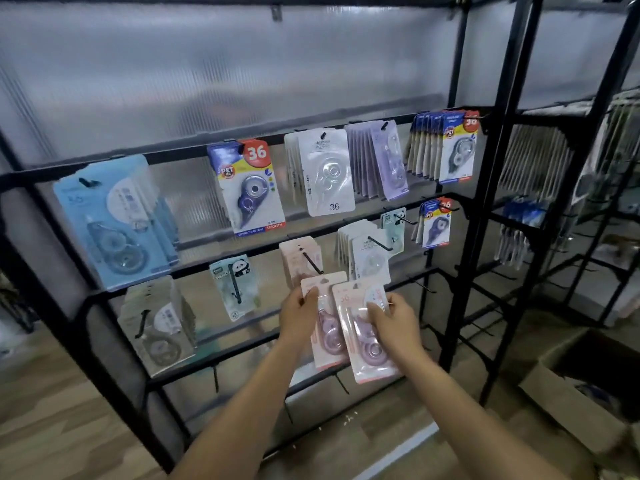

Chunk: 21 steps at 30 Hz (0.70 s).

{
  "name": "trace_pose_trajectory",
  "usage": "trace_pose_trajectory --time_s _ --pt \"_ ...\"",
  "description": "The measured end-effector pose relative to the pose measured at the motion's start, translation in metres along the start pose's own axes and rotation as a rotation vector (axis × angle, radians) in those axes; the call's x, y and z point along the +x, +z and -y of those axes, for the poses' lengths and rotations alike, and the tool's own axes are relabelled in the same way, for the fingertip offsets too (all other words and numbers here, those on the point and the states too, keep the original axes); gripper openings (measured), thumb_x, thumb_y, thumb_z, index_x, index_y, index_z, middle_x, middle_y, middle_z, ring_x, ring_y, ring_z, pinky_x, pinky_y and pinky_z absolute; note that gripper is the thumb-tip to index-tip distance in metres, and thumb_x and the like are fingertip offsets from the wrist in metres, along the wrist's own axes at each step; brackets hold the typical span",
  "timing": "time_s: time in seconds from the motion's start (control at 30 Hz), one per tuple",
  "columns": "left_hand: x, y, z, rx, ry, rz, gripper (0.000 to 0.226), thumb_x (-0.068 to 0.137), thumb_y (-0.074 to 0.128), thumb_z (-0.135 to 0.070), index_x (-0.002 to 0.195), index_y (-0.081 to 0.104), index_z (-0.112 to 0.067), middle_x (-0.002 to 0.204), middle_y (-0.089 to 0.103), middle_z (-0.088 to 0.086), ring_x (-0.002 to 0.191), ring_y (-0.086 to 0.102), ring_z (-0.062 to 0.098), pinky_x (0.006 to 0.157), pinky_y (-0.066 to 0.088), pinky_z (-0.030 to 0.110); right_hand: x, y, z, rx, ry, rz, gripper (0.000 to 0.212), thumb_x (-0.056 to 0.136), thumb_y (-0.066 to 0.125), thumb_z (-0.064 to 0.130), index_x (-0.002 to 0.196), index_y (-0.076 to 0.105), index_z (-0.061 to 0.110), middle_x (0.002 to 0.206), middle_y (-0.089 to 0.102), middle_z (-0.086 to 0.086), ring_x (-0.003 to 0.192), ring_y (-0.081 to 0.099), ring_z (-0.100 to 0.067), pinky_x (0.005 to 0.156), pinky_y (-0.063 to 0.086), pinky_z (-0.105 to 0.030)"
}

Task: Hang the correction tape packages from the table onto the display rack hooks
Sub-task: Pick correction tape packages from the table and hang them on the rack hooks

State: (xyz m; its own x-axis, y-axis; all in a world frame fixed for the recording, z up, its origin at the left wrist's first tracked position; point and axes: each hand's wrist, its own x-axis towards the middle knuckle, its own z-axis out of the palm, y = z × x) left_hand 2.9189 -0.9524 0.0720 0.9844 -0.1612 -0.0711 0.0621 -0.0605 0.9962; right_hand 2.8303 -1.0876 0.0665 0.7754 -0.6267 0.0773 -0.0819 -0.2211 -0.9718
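I hold two pink correction tape packages in front of the black display rack (460,216). My left hand (298,315) pinches the top left edge of one pink package (327,327). My right hand (394,323) grips the second pink package (363,344), which overlaps the first. Both packages sit just below a hook (312,263) that carries a stack of matching pink packages (298,258). No table is in view.
Other hooks hold blue (114,220), purple "36" (251,188), white (327,171) and panda-print (235,285) packages. Bare hooks stick out on the lower bars. A second black rack stands at the right, with an open cardboard box (585,386) on the wooden floor.
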Motion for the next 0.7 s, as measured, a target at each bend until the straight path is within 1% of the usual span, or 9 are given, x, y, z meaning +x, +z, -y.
trace_pose_trajectory --time_s 0.07,0.17,0.2,0.27,0.3,0.37,0.47,0.6,0.7 --pt "0.019 0.006 0.005 0.011 0.005 -0.007 0.017 0.097 0.052 -0.025 0.092 0.067 -0.031 0.095 0.074 -0.001 0.090 0.070 0.023 0.087 0.055 0.049 0.018 0.007 -0.005 0.007 0.001 0.016 0.008 0.088 0.061 0.015 0.094 0.060 0.011 0.088 0.068 -0.011 0.084 0.063 -0.028 0.074 0.049 -0.035" --pt "0.041 0.012 0.013 -0.013 -0.020 -0.016 0.016 0.097 0.053 -0.027 0.094 0.068 -0.031 0.092 0.074 -0.001 0.089 0.071 0.025 0.085 0.055 0.051 0.042 0.019 -0.012 0.041 0.005 0.058 0.010 0.089 0.061 0.015 0.098 0.063 0.012 0.088 0.068 0.003 0.079 0.064 -0.010 0.062 0.047 -0.016" --pt "0.047 0.012 0.015 -0.013 -0.023 -0.022 0.015 0.096 0.054 -0.029 0.095 0.068 -0.031 0.092 0.074 0.000 0.089 0.070 0.026 0.086 0.055 0.052 0.047 0.023 -0.013 0.050 0.003 0.072 0.010 0.089 0.061 0.015 0.098 0.064 0.012 0.088 0.069 0.003 0.078 0.064 -0.008 0.063 0.047 -0.015" --pt "0.055 0.010 0.018 -0.006 -0.021 -0.043 0.012 0.094 0.058 -0.033 0.095 0.070 -0.031 0.093 0.074 0.001 0.091 0.069 0.027 0.087 0.054 0.052 0.058 0.032 -0.015 0.069 0.006 0.097 0.009 0.088 0.062 0.014 0.097 0.064 0.011 0.089 0.070 0.001 0.080 0.065 -0.010 0.069 0.049 -0.021" --pt "0.059 0.009 0.020 0.003 -0.019 -0.054 0.011 0.093 0.059 -0.034 0.093 0.070 -0.032 0.093 0.074 0.000 0.092 0.069 0.026 0.087 0.054 0.052 0.062 0.036 -0.016 0.076 0.007 0.110 0.008 0.088 0.061 0.013 0.096 0.064 0.010 0.088 0.070 0.001 0.078 0.065 -0.010 0.068 0.049 -0.021" --pt "0.066 0.007 0.023 0.021 -0.014 -0.078 0.010 0.092 0.060 -0.035 0.088 0.070 -0.032 0.092 0.074 -0.001 0.090 0.069 0.024 0.086 0.055 0.051 0.068 0.046 -0.018 0.071 -0.001 0.139 0.007 0.089 0.061 0.012 0.095 0.063 0.009 0.085 0.069 0.002 0.073 0.063 -0.005 0.061 0.046 -0.015" --pt "0.081 0.005 0.023 -0.019 -0.044 -0.109 0.009 0.090 0.063 -0.034 0.087 0.070 -0.030 0.088 0.075 -0.001 0.088 0.070 0.023 0.085 0.056 0.048 0.077 0.058 -0.018 0.043 -0.026 0.149 0.002 0.088 0.063 0.016 0.089 0.061 0.016 0.082 0.068 0.006 0.071 0.061 -0.003 0.057 0.042 -0.009" --pt "0.109 0.002 0.019 0.016 -0.104 -0.191 0.015 0.090 0.064 -0.030 0.096 0.073 -0.020 0.092 0.075 0.004 0.088 0.070 0.023 0.082 0.057 0.037 0.087 0.066 -0.018 -0.001 -0.054 0.182 0.005 0.087 0.064 0.020 0.090 0.061 0.017 0.087 0.069 0.002 0.079 0.064 -0.011 0.069 0.050 -0.023" --pt "0.127 0.000 0.013 0.101 -0.143 -0.233 0.023 0.091 0.062 -0.035 0.094 0.072 -0.014 0.093 0.074 0.008 0.086 0.069 0.026 0.085 0.056 0.042 0.089 0.066 -0.020 0.034 -0.054 0.230 0.008 0.086 0.065 0.020 0.083 0.060 0.025 0.081 0.069 0.009 0.071 0.065 -0.001 0.056 0.046 -0.009"
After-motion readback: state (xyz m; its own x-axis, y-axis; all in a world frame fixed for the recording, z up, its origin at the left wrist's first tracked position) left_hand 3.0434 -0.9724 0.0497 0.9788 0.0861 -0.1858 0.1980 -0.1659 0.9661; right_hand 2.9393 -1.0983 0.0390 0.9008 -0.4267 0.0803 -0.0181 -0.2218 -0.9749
